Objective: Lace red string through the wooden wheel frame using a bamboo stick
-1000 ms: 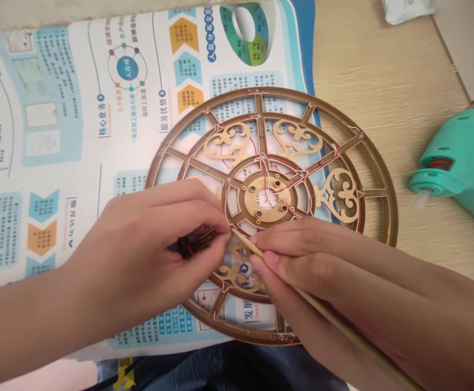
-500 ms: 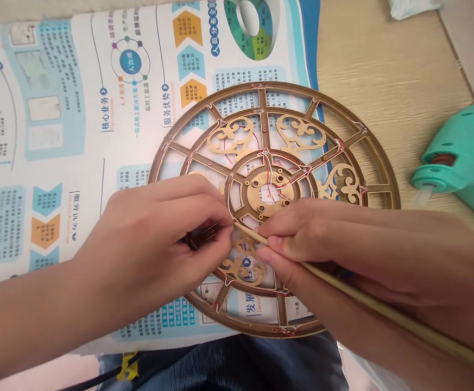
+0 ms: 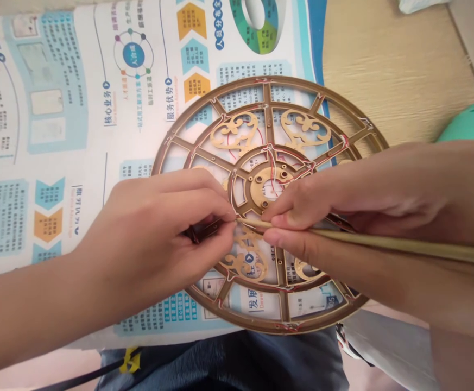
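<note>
Resting on the printed sheet (image 3: 94,217) is the round brass-coloured frame (image 3: 268,127), its right side reaching past the sheet's blue edge onto the bare surface (image 3: 367,65). Red and white wires (image 3: 345,142) run along its rings and spokes, and gold scrollwork (image 3: 242,145) sits between some of the spokes. I have the wooden stick (image 3: 383,243) grasped between the thumb and fingers of my right hand (image 3: 322,195), its narrow tip at the inner ring, close by my left fingertips. My left hand (image 3: 159,222) lies over the frame's left side, thumb and forefinger pinched together beside that tip; whether they nip a wire I can't tell. Beyond my right arm, part of a teal tool (image 3: 471,122) shows, and a white packet (image 3: 419,4) lies at the top edge. Below the sheet are dark blue cloth (image 3: 220,361) and a black cable (image 3: 86,374) with yellow tape (image 3: 131,361) on it.
</note>
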`<action>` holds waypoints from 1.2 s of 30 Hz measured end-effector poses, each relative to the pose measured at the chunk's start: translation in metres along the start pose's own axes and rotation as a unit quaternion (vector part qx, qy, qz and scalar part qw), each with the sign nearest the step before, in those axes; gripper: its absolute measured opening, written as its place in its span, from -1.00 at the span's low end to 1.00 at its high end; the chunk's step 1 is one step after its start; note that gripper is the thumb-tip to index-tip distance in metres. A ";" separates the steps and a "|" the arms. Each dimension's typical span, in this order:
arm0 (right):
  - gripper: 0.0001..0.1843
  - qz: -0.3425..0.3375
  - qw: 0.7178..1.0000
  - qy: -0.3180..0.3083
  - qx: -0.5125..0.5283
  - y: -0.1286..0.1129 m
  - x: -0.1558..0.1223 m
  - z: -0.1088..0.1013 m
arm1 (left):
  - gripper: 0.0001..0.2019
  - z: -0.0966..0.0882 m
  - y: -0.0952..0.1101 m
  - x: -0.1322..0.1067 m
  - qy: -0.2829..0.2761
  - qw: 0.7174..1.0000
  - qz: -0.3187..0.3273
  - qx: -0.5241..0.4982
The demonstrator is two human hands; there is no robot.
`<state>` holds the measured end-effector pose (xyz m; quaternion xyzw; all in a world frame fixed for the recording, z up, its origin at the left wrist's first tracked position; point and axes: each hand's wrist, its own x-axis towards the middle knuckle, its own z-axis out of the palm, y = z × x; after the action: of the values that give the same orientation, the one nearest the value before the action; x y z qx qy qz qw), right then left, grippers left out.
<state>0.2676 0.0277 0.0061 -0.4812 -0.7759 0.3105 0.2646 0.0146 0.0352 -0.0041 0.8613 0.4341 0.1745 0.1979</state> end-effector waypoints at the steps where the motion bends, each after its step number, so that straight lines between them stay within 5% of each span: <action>1: -0.93 -0.006 1.000 -0.010 0.002 -0.001 0.005 -0.001 | -0.81 -0.001 -0.001 -0.001 -0.002 1.000 0.002 0.000; 9: -0.86 -0.015 0.998 -0.066 -0.009 -0.006 0.021 -0.007 | -0.82 -0.010 -0.005 -0.002 0.000 0.999 0.035 -0.036; 12: -0.84 -0.044 0.998 -0.052 -0.011 -0.008 0.015 -0.002 | -0.82 -0.009 -0.006 -0.002 -0.005 0.998 0.036 -0.041; 18: -0.80 0.001 1.000 0.015 -0.014 -0.017 -0.003 0.011 | -0.82 -0.008 -0.008 -0.003 0.002 0.997 0.052 -0.049; 22: -0.71 -0.005 0.999 0.010 0.033 -0.020 -0.004 0.011 | -0.82 -0.011 -0.005 0.000 -0.004 0.998 0.047 -0.046; 30: -0.82 0.039 0.998 0.002 0.047 -0.016 -0.002 0.014 | -0.81 -0.009 -0.006 -0.003 0.001 0.998 0.058 -0.038; 36: -0.65 0.007 0.999 0.031 0.030 -0.023 -0.004 0.023 | -0.81 -0.009 -0.006 -0.004 0.008 0.998 0.059 -0.035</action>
<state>0.2398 0.0106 0.0075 -0.4878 -0.7544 0.3204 0.3004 0.0041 0.0371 0.0001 0.8766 0.3779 0.2077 0.2136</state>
